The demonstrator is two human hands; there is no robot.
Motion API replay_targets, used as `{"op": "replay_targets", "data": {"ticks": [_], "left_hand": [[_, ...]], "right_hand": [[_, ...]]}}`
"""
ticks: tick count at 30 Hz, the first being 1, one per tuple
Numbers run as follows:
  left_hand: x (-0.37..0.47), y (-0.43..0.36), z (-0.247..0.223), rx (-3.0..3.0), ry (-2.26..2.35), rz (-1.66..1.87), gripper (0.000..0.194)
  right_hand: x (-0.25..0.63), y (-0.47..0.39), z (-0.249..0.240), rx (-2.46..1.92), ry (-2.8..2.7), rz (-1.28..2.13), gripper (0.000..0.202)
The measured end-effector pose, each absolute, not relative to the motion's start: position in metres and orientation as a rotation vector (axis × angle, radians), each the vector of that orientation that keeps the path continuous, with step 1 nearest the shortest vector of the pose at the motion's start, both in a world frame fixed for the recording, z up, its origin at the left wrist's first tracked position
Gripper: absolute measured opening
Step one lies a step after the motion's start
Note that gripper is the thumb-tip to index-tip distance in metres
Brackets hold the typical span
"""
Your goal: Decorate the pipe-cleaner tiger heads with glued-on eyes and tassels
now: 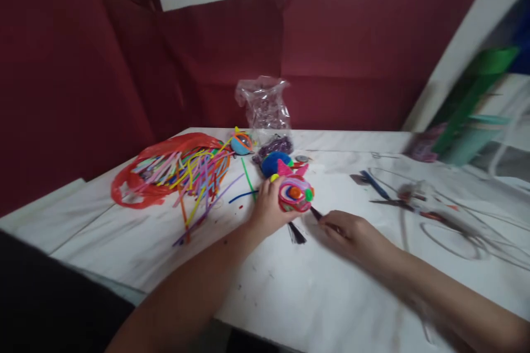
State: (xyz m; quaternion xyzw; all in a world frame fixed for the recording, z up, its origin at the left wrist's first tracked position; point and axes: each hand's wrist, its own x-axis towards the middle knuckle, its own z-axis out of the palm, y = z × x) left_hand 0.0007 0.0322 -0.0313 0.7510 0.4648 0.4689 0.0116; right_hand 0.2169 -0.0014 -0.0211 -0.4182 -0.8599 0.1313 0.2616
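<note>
My left hand point(268, 207) is wrapped round a colourful pink figure point(297, 193) with pointed pink ears, an orange and blue eye and a green nose. To its right, my right hand point(342, 227) pinches a thin dark strand point(317, 213), whose far end reaches the figure's lower edge. A small dark bundle of bristles point(297, 233) lies on the table below the figure. Just behind the figure is a blue fuzzy ball point(276, 164). A green pipe cleaner point(247, 175) and a blue one point(243, 196) lie to the left of my left hand.
Many pipe cleaners spill from a red plastic bag point(120, 187) at the left. A blue and orange ball point(241, 144) and a clear bag point(268, 107) stand at the back. Scissors point(408, 207), a blue tool point(375, 185) and looped cords point(449, 242) lie at the right.
</note>
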Motion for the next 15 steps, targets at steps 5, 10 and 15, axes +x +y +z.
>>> {"op": "replay_targets", "data": {"ticks": [5,10,15], "left_hand": [[-0.001,0.033,-0.034,2.329,1.444,1.462,0.083],[-0.004,0.041,-0.037,2.370,1.420,1.512,0.079],[-0.005,0.045,-0.035,2.376,1.428,1.463,0.081]], "right_hand": [[0.220,0.000,-0.032,-1.162,-2.239,0.371,0.025],[0.224,0.000,-0.025,-1.234,-2.252,0.452,0.019],[0.215,0.003,-0.034,-1.124,-2.287,0.416,0.013]]}}
